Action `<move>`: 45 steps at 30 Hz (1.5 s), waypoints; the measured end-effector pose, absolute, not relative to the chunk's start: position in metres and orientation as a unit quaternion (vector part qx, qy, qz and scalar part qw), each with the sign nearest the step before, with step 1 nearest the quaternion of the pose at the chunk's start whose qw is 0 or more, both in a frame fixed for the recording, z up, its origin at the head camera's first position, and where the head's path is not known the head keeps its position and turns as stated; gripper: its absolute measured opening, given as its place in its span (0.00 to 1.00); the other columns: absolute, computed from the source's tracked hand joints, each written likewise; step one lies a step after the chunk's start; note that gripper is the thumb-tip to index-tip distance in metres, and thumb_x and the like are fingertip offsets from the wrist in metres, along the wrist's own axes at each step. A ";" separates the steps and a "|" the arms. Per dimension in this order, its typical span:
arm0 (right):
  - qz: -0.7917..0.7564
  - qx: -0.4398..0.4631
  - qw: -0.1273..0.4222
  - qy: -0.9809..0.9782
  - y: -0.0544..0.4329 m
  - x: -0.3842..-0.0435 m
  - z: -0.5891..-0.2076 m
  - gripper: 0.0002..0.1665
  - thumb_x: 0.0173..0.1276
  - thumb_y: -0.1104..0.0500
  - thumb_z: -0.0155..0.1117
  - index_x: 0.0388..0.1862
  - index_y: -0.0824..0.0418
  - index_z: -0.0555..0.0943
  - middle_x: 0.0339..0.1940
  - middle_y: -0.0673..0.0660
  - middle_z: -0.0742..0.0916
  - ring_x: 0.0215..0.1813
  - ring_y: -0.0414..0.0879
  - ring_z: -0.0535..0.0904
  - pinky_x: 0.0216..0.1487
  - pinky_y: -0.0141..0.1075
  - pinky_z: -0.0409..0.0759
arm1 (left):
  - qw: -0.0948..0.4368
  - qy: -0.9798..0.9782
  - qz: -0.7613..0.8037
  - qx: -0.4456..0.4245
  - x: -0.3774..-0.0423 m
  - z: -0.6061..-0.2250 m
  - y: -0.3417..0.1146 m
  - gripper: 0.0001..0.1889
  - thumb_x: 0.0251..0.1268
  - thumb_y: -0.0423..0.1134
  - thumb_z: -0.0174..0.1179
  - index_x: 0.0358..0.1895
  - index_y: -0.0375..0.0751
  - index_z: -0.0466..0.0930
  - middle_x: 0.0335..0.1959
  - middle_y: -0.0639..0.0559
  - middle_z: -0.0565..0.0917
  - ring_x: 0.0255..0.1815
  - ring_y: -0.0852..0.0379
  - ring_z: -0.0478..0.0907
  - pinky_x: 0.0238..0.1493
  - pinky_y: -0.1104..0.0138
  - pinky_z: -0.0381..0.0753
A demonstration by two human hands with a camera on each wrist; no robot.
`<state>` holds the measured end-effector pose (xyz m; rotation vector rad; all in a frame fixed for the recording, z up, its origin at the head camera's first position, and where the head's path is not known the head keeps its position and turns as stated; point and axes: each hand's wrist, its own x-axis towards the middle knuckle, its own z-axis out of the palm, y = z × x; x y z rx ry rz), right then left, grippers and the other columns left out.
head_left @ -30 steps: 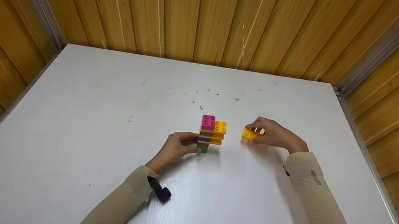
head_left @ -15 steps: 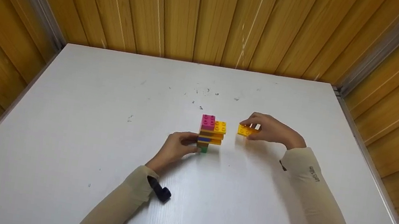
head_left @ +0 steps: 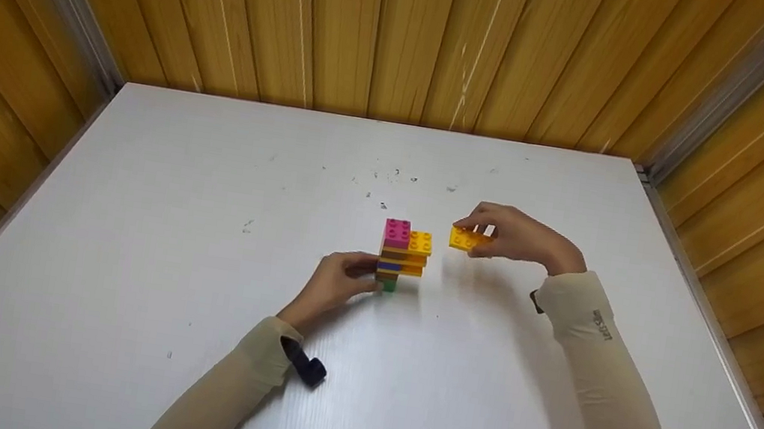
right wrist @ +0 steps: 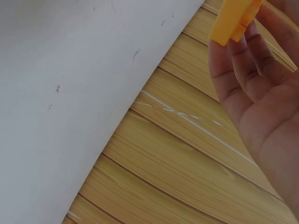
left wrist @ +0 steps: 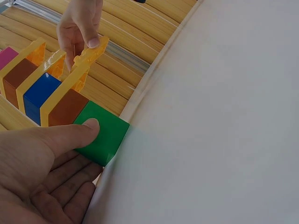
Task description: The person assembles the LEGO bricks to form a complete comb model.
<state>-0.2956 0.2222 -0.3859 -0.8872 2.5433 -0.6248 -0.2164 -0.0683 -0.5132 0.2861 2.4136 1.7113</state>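
A tower of toy building bricks [head_left: 397, 235] stands upright near the table's middle, pink on top and green at the bottom. Brown and blue bricks alternate in it with yellow plates that stick out to the right, as the left wrist view shows. My left hand [head_left: 333, 284] grips the tower low down, its thumb pressed on the green brick [left wrist: 105, 133]. Just right of the tower's top, my right hand [head_left: 524, 237] pinches a thin yellow brick [head_left: 464, 239] between thumb and fingers, studs up. That yellow brick [right wrist: 230, 21] is cut off by the right wrist view's upper edge.
The white table [head_left: 191, 171] carries small dark scuff marks behind the tower. Wood-patterned panels [head_left: 349, 28] rise along its back and both sides. A black strap [head_left: 305, 364] sits on the left wrist.
My right hand has carried the yellow brick up and to the left, closer to the tower's top. The left hand and the tower have stayed in place.
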 end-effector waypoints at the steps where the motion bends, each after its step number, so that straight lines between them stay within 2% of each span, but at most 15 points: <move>1: -0.220 -0.317 0.188 0.903 0.221 -0.295 -0.385 0.28 0.60 0.60 0.71 0.61 0.57 0.79 0.51 0.55 0.81 0.55 0.52 0.76 0.57 0.48 0.79 | 0.084 0.809 0.574 0.095 -0.216 -0.513 -0.068 0.23 0.57 0.35 0.67 0.58 0.41 0.78 0.54 0.47 0.83 0.57 0.52 0.80 0.65 0.60 0.73; 11: -0.208 -0.337 0.178 0.901 0.207 -0.291 -0.372 0.27 0.61 0.60 0.70 0.61 0.58 0.79 0.51 0.57 0.81 0.54 0.53 0.76 0.57 0.47 0.80 | 0.086 0.807 0.577 0.092 -0.216 -0.512 -0.069 0.23 0.57 0.34 0.67 0.58 0.41 0.78 0.54 0.47 0.83 0.57 0.52 0.80 0.63 0.61 0.75; 19: -0.203 -0.365 0.144 0.897 0.199 -0.290 -0.364 0.27 0.63 0.60 0.68 0.61 0.61 0.77 0.52 0.59 0.81 0.53 0.53 0.78 0.54 0.46 0.81 | 0.079 0.800 0.586 0.104 -0.216 -0.513 -0.067 0.22 0.57 0.30 0.65 0.58 0.37 0.78 0.54 0.43 0.83 0.57 0.50 0.80 0.62 0.61 0.76; 31: -0.243 -0.406 0.111 0.874 0.189 -0.279 -0.351 0.28 0.64 0.58 0.67 0.62 0.62 0.76 0.52 0.59 0.80 0.51 0.52 0.78 0.54 0.46 0.81 | 0.092 0.803 0.583 0.087 -0.216 -0.511 -0.068 0.23 0.57 0.32 0.67 0.59 0.42 0.78 0.55 0.47 0.83 0.58 0.53 0.79 0.63 0.62 0.75; 45: -0.254 -0.460 0.084 0.847 0.168 -0.271 -0.340 0.26 0.65 0.58 0.66 0.62 0.62 0.77 0.52 0.58 0.81 0.50 0.49 0.78 0.51 0.42 0.81 | 0.080 0.805 0.578 0.110 -0.217 -0.512 -0.069 0.23 0.57 0.33 0.67 0.58 0.40 0.78 0.55 0.46 0.83 0.57 0.52 0.80 0.63 0.63 0.75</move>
